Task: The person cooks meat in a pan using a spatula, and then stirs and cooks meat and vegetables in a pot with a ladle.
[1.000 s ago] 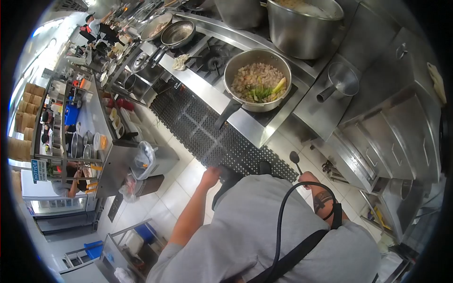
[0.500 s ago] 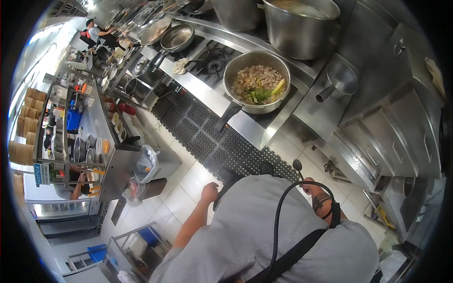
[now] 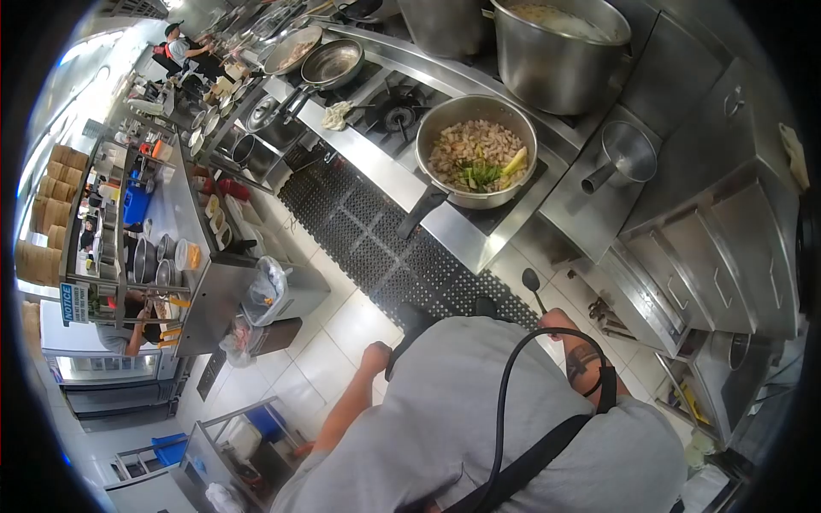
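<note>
My right hand (image 3: 558, 323) is closed around the handle of a dark spoon (image 3: 531, 280), its bowl pointing up over the floor. My left hand (image 3: 375, 356) hangs at my side with its fingers curled in; whether anything is inside is hidden. Ahead of me on the stove (image 3: 457, 241) stands a steel pot (image 3: 425, 141) with its black handle turned toward me. Diced meat (image 3: 466, 141) fills it, with chopped greens (image 3: 481, 175) and a yellow-green piece on top. Neither hand touches the pot.
Two pans (image 3: 332, 62) and a large stockpot (image 3: 560, 68) stand on the stove. A strainer-like steel pan (image 3: 630, 150) lies on the right counter. A black mat (image 3: 368, 227) covers the floor. A bin with a plastic bag (image 3: 267, 291) is left. Other people (image 3: 181, 51) work further off.
The view has shifted slightly, so the stove and pots sit a little further right. The spoon in my right hand has tilted a little. The far person's arms have come down since the earliest frame.
</note>
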Motion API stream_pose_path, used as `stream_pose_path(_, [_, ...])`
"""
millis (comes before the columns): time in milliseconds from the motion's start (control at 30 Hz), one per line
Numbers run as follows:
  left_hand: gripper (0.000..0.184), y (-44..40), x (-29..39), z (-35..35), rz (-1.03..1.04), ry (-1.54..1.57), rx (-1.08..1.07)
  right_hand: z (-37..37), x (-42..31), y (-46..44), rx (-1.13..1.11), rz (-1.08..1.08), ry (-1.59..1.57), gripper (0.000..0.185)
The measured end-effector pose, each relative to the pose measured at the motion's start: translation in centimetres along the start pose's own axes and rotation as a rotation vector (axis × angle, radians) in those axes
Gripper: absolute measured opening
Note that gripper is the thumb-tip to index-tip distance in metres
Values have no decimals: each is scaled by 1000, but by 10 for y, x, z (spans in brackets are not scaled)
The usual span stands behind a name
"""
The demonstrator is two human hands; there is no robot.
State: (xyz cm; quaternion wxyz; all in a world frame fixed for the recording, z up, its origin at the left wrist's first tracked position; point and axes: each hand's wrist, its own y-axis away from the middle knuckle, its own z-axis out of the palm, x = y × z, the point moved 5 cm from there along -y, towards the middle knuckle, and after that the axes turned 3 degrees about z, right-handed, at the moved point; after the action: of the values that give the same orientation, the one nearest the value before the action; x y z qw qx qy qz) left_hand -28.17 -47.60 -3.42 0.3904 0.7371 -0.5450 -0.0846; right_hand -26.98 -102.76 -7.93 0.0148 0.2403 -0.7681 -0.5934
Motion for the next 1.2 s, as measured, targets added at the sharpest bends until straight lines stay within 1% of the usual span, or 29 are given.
stream_pose_path(67, [24, 1, 0, -2, -78, 158, -51, -1, -5, 2, 16, 17, 16, 19])
stream_pose_path(100, [24, 1, 4, -4, -79, 161, -50, 3, -3, -2, -6, 29, 17, 19])
stream_pose_path(167, [25, 2, 17, -10, 7, 46, 3, 7, 3, -9, -30, 43, 19, 19])
stream_pose_path(233, [24, 2, 21, -11, 12, 51, -5, 7, 12, -17, -16, 16, 114, 21])
stream_pose_path(267, [24, 3, 23, -11, 18, 57, -10, 8, 16, -21, -16, 18, 114, 21])
stream_pose_path(300, [24, 4, 23, -11, 18, 57, -11, 13, 38, -53, -24, -27, 138, 22])
stream_pose_path(367, [25, 4, 21, -9, 13, 36, -17, 17, 53, -56, -31, -75, 167, 23])
stream_pose_path(433, [26, 7, 23, -10, 11, 32, -10, 12, 63, -48, -67, -8, 107, 22])
stream_pose_path(467, [27, 8, 24, -12, 12, 19, -8, 14, 70, -49, -74, 26, -43, 23])
stream_pose_path(533, [27, 7, 23, -11, 25, 5, -13, 10, 76, -43, -132, 15, -57, 29])
stream_pose_path(600, [28, 7, 24, -9, 43, -12, -20, 13, 80, -42, -101, 139, -91, 36])
stream_pose_path(633, [29, 9, 26, -9, 46, -6, -18, 13, 76, -34, -112, 104, -59, 42])
stream_pose_path(667, [30, 12, 28, -9, 49, 0, -17, 13, 73, -28, -123, 115, -107, 35])
stream_pose_path(733, [30, 17, 32, -8, 31, -7, -33, 14, 78, -35, -126, 119, -82, 25])
stream_pose_path(767, [31, 20, 33, -6, 15, -20, -55, 15, 81, -38, -154, 127, -99, 16])
stream_pose_path(867, [32, 29, 38, -2, -7, 26, -33, 11, 64, -20, -220, 149, -7, 21])
stream_pose_path(933, [33, 35, 37, 7, -33, 80, 27, 12, 66, -40, -228, 141, 56, 19])
stream_pose_path(1000, [33, 40, 29, 16, -49, 131, 98, 5, 69, -62, -269, 146, 297, 9])
stream_pose_path(1033, [33, 43, 25, 22, -22, 164, 118, 4, 57, -49, -285, 64, 383, 17])
stream_pose_path(1067, [33, 45, 21, 28, 8, 195, 141, 0, 44, -40, -273, 83, 365, 25])
stream_pose_path(1133, [32, 51, 10, 38, 15, 222, 160, -3, 38, -52, -196, 23, 394, 28])
stream_pose_path(1200, [28, 57, -8, 53, -6, 241, 137, -5, 31, -56, -206, -11, 448, 27])
